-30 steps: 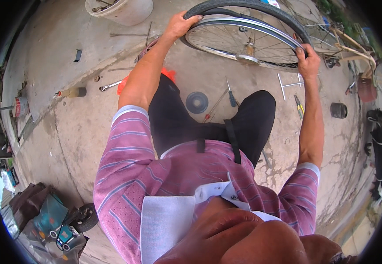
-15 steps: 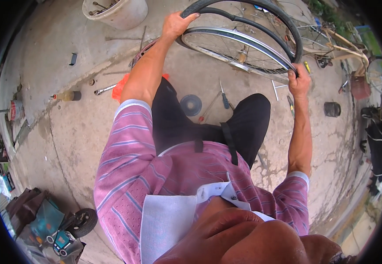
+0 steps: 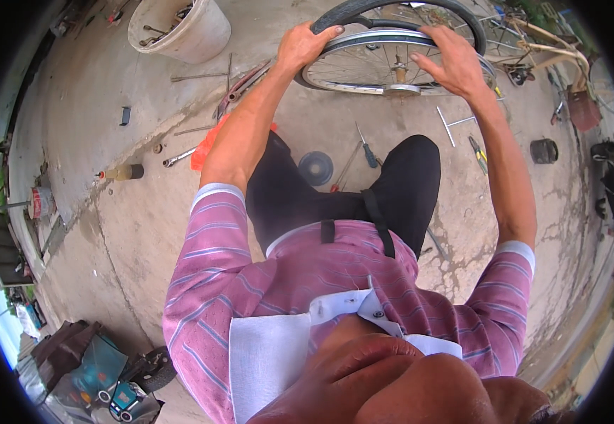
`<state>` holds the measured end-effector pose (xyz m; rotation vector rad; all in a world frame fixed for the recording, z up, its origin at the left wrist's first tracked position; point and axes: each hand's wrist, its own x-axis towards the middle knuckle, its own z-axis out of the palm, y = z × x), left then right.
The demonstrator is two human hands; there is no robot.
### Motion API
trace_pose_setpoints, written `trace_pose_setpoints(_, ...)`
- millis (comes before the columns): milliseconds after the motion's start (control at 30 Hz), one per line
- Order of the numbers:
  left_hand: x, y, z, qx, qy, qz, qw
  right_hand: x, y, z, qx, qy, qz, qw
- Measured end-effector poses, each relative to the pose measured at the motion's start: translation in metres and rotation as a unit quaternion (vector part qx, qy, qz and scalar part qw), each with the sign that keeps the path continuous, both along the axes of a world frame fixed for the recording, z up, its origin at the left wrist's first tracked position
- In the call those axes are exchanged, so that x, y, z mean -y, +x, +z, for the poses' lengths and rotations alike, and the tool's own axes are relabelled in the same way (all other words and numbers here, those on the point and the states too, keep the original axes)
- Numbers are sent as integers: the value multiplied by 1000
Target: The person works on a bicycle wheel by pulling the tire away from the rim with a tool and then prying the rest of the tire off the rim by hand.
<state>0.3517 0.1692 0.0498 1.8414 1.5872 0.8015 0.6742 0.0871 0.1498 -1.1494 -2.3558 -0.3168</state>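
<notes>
A spoked bicycle wheel with a silver rim (image 3: pixel 390 33) and a rusty-looking hub (image 3: pixel 399 71) is tilted in front of me. Its black tyre (image 3: pixel 338 13) stands off the rim along the far side. At the left edge of the wheel, my left hand (image 3: pixel 303 46) is closed round the tyre, thumb lying toward the rim. My right hand (image 3: pixel 455 62) rests its fingertips on the rim's upper right. Its thumb sticks out over the spokes, apart from the fingers, and it grips nothing. Part of the tyre's far side is cut off by the picture edge.
A white bucket (image 3: pixel 180 35) of metal tools stands far left. Near my knees lie a screwdriver (image 3: pixel 368 152), pliers (image 3: pixel 478 155), a T-shaped metal bar (image 3: pixel 446 126) and a dark round disc (image 3: pixel 315 168). A beige bicycle frame (image 3: pixel 558 53) is at the far right.
My right hand has left the wheel's right edge and moved left and away from me to the upper rim, its fingers opening. The wheel has tipped; my left hand keeps its hold.
</notes>
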Motion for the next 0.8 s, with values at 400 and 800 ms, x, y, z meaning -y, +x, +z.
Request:
trace_pose_setpoints(400,19,34,29,0,32,-198,980,-15,-11,9,189,-124,-155,962)
trace_pose_setpoints(800,39,56,21,-53,183,-148,971,-20,8,8,194,-181,-210,941)
